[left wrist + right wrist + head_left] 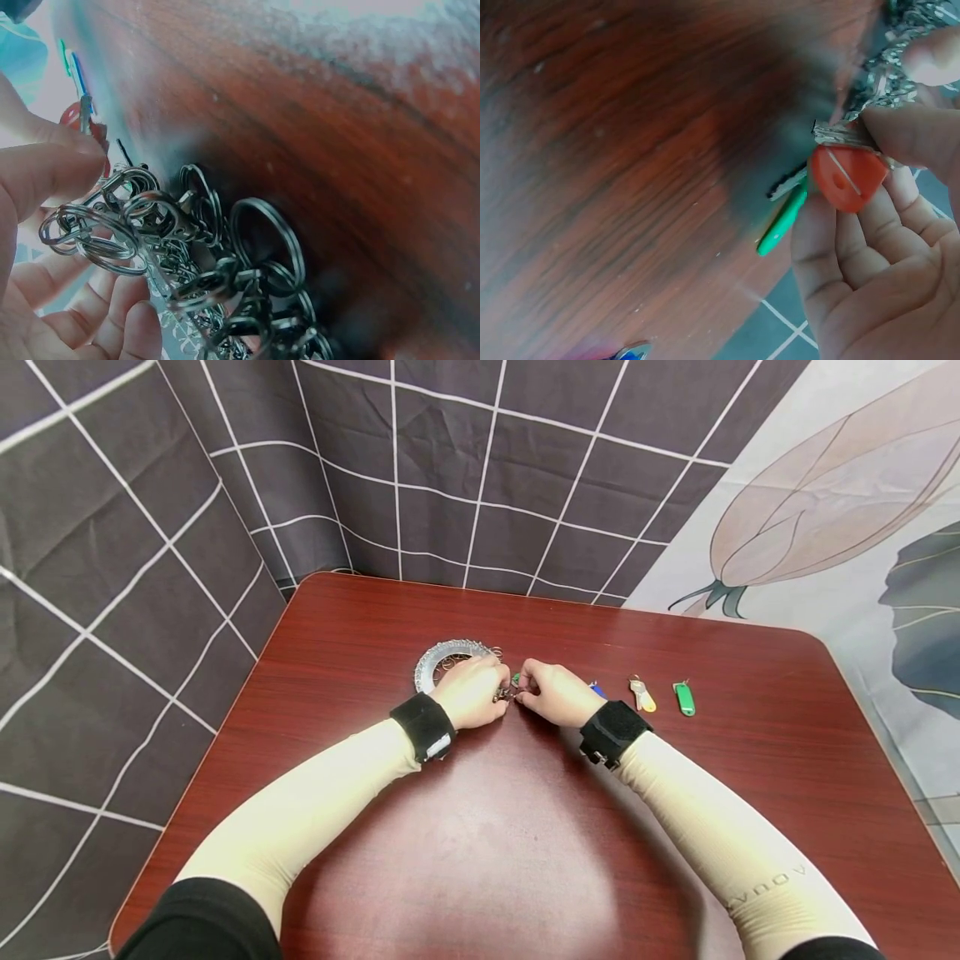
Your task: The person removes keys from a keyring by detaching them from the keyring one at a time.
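One left hand (472,692) grips metal rings (129,247) at the silver hoop (424,672); beside it, right hand (558,693) pinches red tag (840,187).

A reddish-brown tabletop (480,810) carries a silvery hoop (423,670) edged with metal rings; to its right lie a partly hidden blue piece (597,690), perhaps a tag, a yellow-tagged key (642,695) and a green tag (684,699).

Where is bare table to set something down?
Red wooden table: bare between the cream fabric sleeves, also between the rightmost green plastic tag and right edge. Crowded: left hand and right hand at the silver metal ring cluster, then rightward blue plastic tag, silver key with yellow plastic tag.
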`<state>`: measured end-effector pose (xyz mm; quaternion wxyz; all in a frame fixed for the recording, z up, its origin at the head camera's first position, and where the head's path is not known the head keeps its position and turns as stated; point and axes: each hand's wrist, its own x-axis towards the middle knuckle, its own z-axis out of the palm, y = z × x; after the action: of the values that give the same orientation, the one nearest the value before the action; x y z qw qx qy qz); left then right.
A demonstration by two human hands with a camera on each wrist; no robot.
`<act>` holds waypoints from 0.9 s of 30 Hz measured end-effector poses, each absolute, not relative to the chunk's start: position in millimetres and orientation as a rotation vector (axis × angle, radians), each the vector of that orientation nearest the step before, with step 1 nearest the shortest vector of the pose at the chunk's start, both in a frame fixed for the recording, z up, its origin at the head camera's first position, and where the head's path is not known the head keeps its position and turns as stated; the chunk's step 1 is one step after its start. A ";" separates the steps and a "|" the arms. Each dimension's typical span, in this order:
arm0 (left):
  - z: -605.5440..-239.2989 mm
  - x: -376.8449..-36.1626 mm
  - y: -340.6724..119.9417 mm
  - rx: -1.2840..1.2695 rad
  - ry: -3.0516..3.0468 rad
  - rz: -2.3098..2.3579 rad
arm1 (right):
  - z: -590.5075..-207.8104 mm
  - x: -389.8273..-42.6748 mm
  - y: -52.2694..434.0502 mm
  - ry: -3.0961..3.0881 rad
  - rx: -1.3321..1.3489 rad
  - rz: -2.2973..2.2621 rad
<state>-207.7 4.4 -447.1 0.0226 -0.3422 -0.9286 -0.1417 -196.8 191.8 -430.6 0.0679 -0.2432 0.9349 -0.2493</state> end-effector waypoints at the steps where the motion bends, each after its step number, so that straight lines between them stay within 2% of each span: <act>1: -446.6 -207.3 4.7 -1.061 -2.874 -0.444 | -430.5 -197.0 192.5 2.809 -0.730 -0.775; 27: -449.7 -204.3 5.6 -1.020 -2.779 -0.646 | -413.5 -195.9 197.7 2.746 -0.629 -1.000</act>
<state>-204.3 5.6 -449.7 0.0556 -0.3362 -0.9157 -0.2130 -195.9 197.7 -413.5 0.0759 -0.2099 0.9159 -0.3337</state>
